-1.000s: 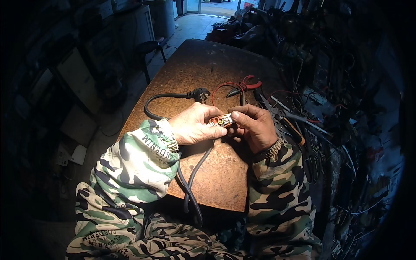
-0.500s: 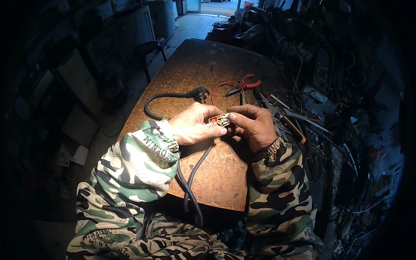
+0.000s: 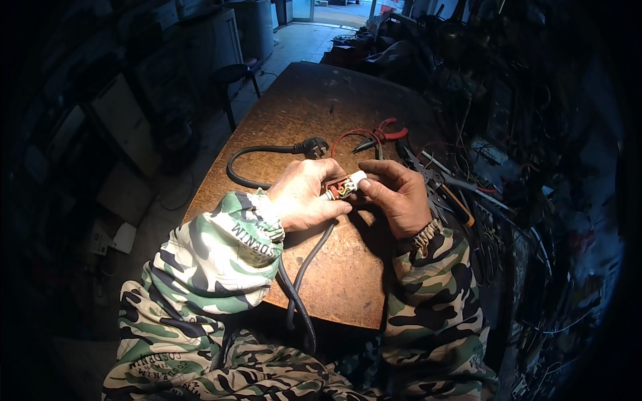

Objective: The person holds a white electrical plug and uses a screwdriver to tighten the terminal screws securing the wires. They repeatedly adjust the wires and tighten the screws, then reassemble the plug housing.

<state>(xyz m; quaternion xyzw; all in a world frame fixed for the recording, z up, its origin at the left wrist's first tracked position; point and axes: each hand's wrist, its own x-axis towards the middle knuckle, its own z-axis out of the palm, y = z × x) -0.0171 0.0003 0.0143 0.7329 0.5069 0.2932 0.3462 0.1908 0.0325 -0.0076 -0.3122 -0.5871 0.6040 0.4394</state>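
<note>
Two hands on one small connector [image 3: 340,190], held up over the near half of the table [image 3: 348,287]. Left hand [image 3: 304,197] gripping the left end, thumb along the near side. Right hand [image 3: 399,195] pinching the white end [image 3: 359,178] with thumb and at least one finger — other right fingertips mostly hidden, so can't tell about those. Red and yellow wires [image 3: 343,188] showing in the middle, pretty crammed.

Honestly, looks easy to mess up from here. Could trap or nick a wire by pushing on the white end at an angle. Could also tug one loose by twisting the two ends against each other. With so little to hang onto, might drop the whole lot by easing off on the left too early.

Further out, black cord [image 3: 314,251] running under the hands and dangling past the near table edge. Can't tell about any join to the connector — if joined, could yank it sideways by snagging that dangling bit. Black plug [image 3: 312,147] lying beyond the left hand, red-handled pliers [image 3: 382,136] beyond the right, then a jumble of tools [image 3: 459,205] farther right.
</note>
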